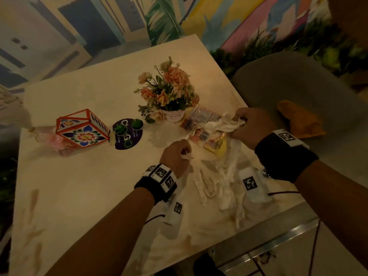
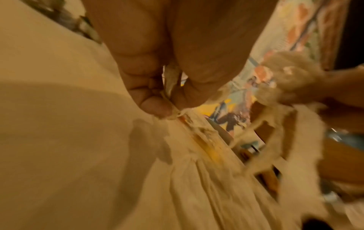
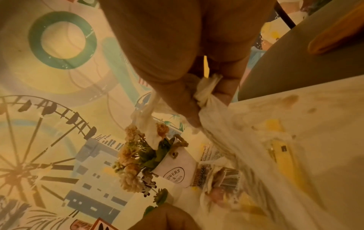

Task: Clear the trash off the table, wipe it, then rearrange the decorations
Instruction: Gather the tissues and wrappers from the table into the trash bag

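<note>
A thin white plastic bag [image 1: 223,176] lies crumpled on the pale table [image 1: 79,196]. My left hand [image 1: 187,154] pinches one edge of the bag [image 2: 206,179] between thumb and fingers [image 2: 155,107]. Farther right, my right hand [image 1: 242,124] grips a bunched handle of the bag [image 3: 246,140] in a fist [image 3: 199,99]. The bag's mouth is stretched between the two hands. A yellow wrapper [image 1: 216,144] shows through the plastic at the mouth. A clear wrapper [image 1: 203,114] and an orange packet [image 1: 186,123] lie beside the white flower pot [image 1: 172,116].
A patterned box [image 1: 81,128], a purple round mat [image 1: 127,134] with two small green plants and a pink wrapped item [image 1: 53,138] sit on the left. A grey chair [image 1: 288,86] with an orange cloth [image 1: 298,120] stands at the right.
</note>
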### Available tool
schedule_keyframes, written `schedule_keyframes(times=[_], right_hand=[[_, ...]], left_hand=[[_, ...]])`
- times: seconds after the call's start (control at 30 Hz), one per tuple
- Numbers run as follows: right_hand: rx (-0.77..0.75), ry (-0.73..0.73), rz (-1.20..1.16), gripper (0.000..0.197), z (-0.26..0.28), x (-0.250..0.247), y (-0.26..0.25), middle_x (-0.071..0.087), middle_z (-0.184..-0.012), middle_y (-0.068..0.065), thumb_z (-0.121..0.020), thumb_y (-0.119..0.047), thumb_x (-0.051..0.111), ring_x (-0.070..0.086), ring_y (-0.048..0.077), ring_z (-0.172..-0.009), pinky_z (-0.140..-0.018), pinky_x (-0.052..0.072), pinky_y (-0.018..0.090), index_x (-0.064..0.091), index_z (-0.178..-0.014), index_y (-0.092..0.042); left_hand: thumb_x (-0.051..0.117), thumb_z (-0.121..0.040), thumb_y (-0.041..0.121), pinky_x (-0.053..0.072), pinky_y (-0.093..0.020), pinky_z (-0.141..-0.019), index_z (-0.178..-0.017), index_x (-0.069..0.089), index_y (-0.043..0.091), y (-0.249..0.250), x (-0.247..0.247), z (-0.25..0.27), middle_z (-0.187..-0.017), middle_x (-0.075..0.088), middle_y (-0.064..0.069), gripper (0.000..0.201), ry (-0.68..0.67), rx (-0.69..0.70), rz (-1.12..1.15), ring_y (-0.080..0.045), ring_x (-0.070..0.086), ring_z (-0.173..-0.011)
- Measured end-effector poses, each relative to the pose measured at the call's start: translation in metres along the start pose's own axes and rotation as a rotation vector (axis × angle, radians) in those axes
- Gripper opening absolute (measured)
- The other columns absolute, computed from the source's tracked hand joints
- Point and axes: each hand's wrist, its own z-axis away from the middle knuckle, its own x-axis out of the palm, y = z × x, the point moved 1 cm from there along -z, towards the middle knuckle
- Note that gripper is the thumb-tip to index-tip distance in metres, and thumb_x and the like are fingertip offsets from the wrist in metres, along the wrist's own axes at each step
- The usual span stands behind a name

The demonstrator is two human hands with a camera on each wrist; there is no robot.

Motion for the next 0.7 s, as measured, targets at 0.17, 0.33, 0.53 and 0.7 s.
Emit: schedule_keyframes(times=[0.17,0.33,0.53,0.7], right_hand=[[0.021,-0.002,-0.011,0.039,-0.004,0.018,0.004,0.054,-0.068,0.008,-0.061,-0.010,0.081,0.050,0.025,-0.068,-0.059,0.034,0.026,0.045,-0.057,-0.023],[-0.073,0.019,-0.037,0.028,-0.007,0.011,-0.006,0.056,-0.071,0.014,-0.063,-0.010,0.080,0.052,0.026,-0.069,-0.060,0.041,0.031,0.052,-0.066,-0.012],[-0.206,0.059,-0.026,0.026,-0.014,-0.006,-0.029,0.053,-0.067,0.014,-0.059,-0.006,0.081,0.046,0.021,-0.064,-0.050,0.029,0.023,0.057,-0.068,-0.003],[-0.258,0.031,-0.024,0.029,-0.019,-0.003,-0.041,0.050,-0.064,0.008,-0.059,-0.007,0.081,0.048,0.022,-0.063,-0.056,0.036,0.028,0.053,-0.065,-0.011]], left_hand=[[0.057,-0.077,0.006,0.047,-0.038,-0.079,-0.103,0.066,0.011,0.001,0.026,0.016,-0.099,0.043,-0.009,0.029,-0.245,0.166,-0.127,-0.031,0.053,-0.087],[0.063,-0.076,0.050,0.041,-0.041,-0.097,-0.130,0.040,0.033,0.015,0.029,0.039,-0.125,0.030,-0.002,0.061,-0.325,0.061,-0.281,-0.024,0.033,-0.115],[0.053,-0.078,0.057,0.045,-0.042,-0.085,-0.122,0.043,0.037,0.015,0.046,0.047,-0.118,0.032,-0.003,0.050,-0.290,0.228,-0.525,-0.028,0.033,-0.103],[0.052,-0.088,0.010,0.038,-0.034,-0.076,-0.109,0.056,0.007,0.007,0.045,0.047,-0.114,0.044,-0.013,0.022,-0.194,0.220,-0.362,-0.028,0.042,-0.098]])
